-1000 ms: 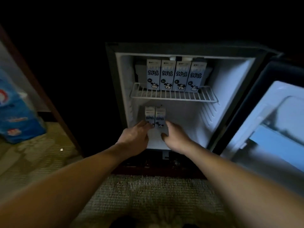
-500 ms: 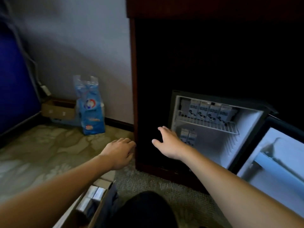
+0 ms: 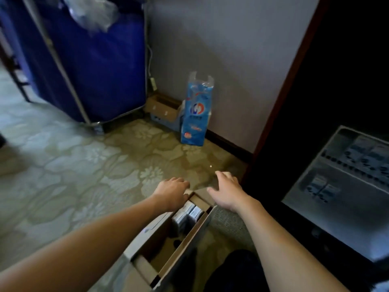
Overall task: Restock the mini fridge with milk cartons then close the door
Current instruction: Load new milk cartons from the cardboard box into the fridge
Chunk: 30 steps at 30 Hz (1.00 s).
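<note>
A pale floral-patterned carpet point(image 3: 84, 165) covers the floor, meeting a plain wall point(image 3: 231, 49) at the far side. A large blue laundry cart point(image 3: 94, 60) on a metal frame fills the far left. On the right a dark cabinet holds the mini fridge point(image 3: 336, 186), open, with milk cartons point(image 3: 366, 152) on its wire shelf and two more below; all blurred. Against the wall stand a blue plastic pack point(image 3: 195, 114) and a small open box point(image 3: 164, 106). Near centre lies a long cardboard box point(image 3: 168, 245), more cartons point(image 3: 187, 211) at its far end. The left hand point(image 3: 172, 192) and right hand point(image 3: 225, 192) hover over that end, fingers loosely spread, holding nothing.
</note>
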Motion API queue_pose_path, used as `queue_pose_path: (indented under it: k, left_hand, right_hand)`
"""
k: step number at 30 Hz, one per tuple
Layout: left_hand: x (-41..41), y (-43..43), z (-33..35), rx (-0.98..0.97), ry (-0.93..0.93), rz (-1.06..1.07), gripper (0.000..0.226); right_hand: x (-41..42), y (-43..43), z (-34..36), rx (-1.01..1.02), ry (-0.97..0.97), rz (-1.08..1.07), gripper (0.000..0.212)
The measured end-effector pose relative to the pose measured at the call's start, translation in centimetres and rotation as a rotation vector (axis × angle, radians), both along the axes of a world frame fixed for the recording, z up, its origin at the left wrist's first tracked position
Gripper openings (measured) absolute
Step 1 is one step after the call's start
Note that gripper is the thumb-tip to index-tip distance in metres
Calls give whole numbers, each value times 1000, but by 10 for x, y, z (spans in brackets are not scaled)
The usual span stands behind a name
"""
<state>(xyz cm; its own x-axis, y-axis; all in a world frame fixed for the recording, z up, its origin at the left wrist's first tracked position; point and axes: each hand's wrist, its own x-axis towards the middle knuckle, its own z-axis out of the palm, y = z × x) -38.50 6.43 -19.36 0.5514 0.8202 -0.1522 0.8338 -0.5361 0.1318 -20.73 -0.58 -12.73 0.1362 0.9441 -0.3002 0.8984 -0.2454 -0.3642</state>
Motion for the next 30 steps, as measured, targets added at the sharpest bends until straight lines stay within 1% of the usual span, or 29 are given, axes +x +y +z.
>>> queue_pose_path:
  k: [2, 5, 10, 14, 18, 19, 21, 24, 27, 30]
  left_hand:
    - [-10, -3, -28, -28, 18, 42, 40]
    - [-16, -5, -64, -44, 44, 102, 38]
    - [-17, -6, -105, -43, 101, 102, 41]
    - [-9, -9, -123, -64, 65, 136, 50]
    - [5, -29, -139, -59, -35, 291, 51]
    - [9, -34, -142, -54, -28, 321, 51]
    - [18, -41, -143, -43, 16, 344, 46]
    - [23, -38, -142, -64, 46, 330, 39]
    - [6, -31, -134, -123, -83, 283, 45]
    - [-19, -24, -109, -170, -209, 160, 51]
  right_hand:
    - [-9, 2, -13, -28, -60, 50, 71]
    - [-21, 9, -18, -13, -66, 109, 70]
    - [-31, 9, -30, -42, -135, 225, 68]
    - [-25, 7, -31, -77, -171, 232, 67]
    - [-22, 7, -28, -96, -159, 215, 68]
    - [-23, 7, -29, -98, -162, 217, 67]
    - [-23, 7, -32, -101, -174, 223, 65]
    - [-23, 6, -35, -111, -182, 234, 63]
    - [-18, 2, -34, -116, -202, 242, 57]
    - [-13, 3, -29, -73, -209, 227, 42]
